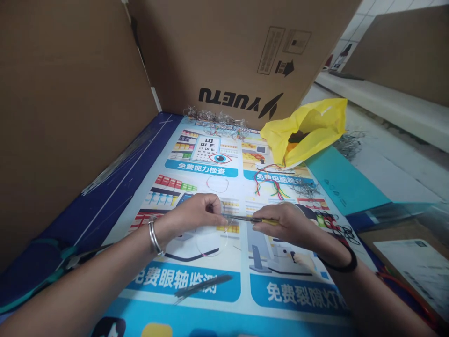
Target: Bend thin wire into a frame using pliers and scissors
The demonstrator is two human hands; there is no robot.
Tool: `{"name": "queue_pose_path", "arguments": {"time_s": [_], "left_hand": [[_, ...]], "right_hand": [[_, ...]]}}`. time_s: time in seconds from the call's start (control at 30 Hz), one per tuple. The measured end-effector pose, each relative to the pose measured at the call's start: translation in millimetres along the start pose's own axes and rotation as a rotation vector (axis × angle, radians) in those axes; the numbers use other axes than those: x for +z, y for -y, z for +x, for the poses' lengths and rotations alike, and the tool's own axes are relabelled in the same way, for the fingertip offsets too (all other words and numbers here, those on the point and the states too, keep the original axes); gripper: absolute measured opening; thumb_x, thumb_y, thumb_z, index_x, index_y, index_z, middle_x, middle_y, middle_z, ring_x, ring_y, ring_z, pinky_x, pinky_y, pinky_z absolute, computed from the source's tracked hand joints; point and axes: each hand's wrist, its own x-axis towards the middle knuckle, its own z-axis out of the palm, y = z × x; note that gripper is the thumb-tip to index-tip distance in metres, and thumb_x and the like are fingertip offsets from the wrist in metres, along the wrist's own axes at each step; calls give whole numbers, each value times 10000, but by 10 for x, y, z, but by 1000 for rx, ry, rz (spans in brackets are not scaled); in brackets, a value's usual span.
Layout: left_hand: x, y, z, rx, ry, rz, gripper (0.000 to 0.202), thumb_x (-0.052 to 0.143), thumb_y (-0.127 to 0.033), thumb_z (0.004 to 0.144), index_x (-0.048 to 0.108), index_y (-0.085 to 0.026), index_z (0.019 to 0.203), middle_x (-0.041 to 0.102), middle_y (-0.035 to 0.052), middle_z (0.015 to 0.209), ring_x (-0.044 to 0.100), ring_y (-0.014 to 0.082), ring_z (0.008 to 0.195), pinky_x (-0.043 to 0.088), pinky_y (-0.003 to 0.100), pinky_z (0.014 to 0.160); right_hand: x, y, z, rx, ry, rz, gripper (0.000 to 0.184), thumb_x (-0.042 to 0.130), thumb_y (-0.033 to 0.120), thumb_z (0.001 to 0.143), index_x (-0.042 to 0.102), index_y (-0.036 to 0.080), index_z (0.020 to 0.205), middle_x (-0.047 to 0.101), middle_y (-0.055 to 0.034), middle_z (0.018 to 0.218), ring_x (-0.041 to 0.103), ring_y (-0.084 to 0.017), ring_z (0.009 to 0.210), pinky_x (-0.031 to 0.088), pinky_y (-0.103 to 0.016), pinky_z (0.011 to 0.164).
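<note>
Near the middle of the frame, the left hand (201,211) pinches a thin loop (205,255) between thumb and fingertips; the loop hangs just below them. The right hand (286,219), fingers curled closed, grips a yellow-handled tool (264,221), its slim tip meeting the left fingertips. Under them lies a printed sheet (245,306), with a bundle of dark strands (203,287) at lower centre, a yellow bag (315,124) at upper right and cardboard (224,51) standing behind.

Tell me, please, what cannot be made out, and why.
Head view:
Yellow plastic bag: contents hidden by folds and shadow.
Slim metal tool with yellow handle: handle partly covered by the right hand.
Thin pale loop with pink section: too fine to tell if held.
Teal-handled metal tool: handle cut off by left edge.
</note>
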Motion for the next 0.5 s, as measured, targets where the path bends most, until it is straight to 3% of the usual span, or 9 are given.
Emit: {"name": "queue_pose_path", "arguments": {"time_s": [0.27, 0.5], "left_hand": [[20, -52, -29, -64, 101, -86, 133, 660, -199, 670, 594, -193, 785, 491, -37, 604, 395, 70, 453, 304, 172, 394], [-20, -30, -30, -124, 253, -42, 89, 639, -239, 698, 684, -189, 756, 500, -28, 516, 365, 69, 410, 291, 176, 377]], "right_hand": [[-6, 38, 1, -6, 10, -14, 200, 498, 326, 853, 646, 192, 858, 658, -11, 775, 580, -126, 697, 393, -215, 604], [16, 15, -5, -15, 0, -30, 196, 505, 326, 851, 650, 195, 866, 664, -16, 799, 586, -129, 715, 408, -220, 630]]}}
